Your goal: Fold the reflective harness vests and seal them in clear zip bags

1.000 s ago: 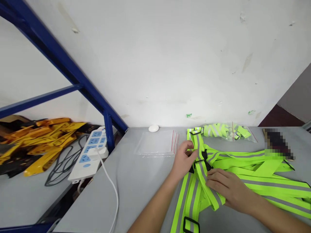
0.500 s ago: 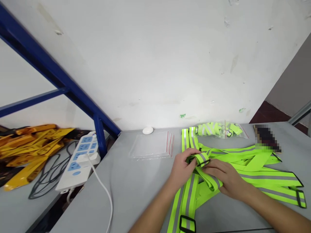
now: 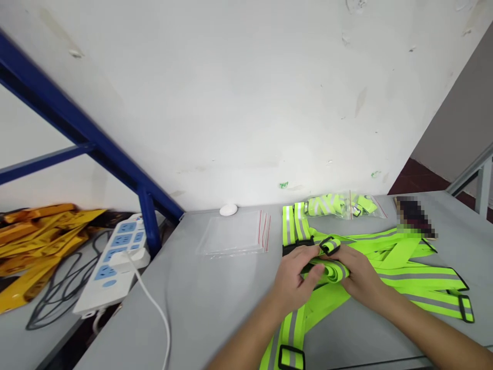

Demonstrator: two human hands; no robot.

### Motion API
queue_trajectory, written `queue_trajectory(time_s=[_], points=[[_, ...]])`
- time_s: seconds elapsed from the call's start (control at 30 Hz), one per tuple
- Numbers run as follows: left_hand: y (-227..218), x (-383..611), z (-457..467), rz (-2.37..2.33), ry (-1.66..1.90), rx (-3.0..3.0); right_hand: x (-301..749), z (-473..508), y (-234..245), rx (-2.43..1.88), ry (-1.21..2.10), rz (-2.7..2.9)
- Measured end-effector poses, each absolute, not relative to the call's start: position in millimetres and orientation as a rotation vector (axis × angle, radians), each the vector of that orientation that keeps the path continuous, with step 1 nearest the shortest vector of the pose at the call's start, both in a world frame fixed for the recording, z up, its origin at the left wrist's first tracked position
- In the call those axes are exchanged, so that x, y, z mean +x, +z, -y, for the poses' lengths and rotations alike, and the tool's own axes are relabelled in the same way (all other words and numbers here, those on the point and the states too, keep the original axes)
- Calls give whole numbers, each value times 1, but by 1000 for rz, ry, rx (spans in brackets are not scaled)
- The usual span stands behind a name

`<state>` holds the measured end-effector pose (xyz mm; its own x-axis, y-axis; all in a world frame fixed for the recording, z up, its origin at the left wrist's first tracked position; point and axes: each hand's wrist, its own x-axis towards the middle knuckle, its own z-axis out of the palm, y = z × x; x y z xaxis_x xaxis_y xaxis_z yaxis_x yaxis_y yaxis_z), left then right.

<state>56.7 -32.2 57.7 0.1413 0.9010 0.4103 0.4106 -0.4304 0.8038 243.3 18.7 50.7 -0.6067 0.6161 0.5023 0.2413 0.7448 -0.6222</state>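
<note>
Between my two hands is a folded bundle of neon-yellow reflective strap [image 3: 334, 271] with a grey stripe; a black buckle [image 3: 330, 246] sits at its top. My left hand [image 3: 298, 277] grips the bundle's left side, thumb across the front. On the right side, my right hand [image 3: 356, 275] closes round it, and the strap hides some of its fingers. Under and beside the hands lie more neon straps [image 3: 419, 277], spread to the right and running toward the front edge. Another black buckle [image 3: 291, 357] shows near the bottom.
Clear zip bags [image 3: 234, 234] with red seals lie left of my hands, beside a white oval object [image 3: 228, 209]. Bagged straps [image 3: 329, 205] rest by the wall, left of a blurred dark object [image 3: 416, 216]. At left are a power strip [image 3: 115, 257], a blue frame [image 3: 148, 221] and yellow packets [image 3: 50, 241].
The strap in my hands has become a more compact bundle, its buckle now turned upward at the top. My left thumb has come across its front. The view has shifted slightly right.
</note>
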Motion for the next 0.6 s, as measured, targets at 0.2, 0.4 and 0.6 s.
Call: queue_trajectory(time_s=[0.2, 0.4, 0.6], points=[[53, 54, 26, -1234, 1177, 2212, 241, -19, 51, -769, 957, 1878], [51, 52, 21, -1162, 1124, 2464, 254, -28, 68, -645, 861, 2218], [43, 54, 20, -1268, 1248, 2497, 256, -26, 61, -473, 432, 2367]])
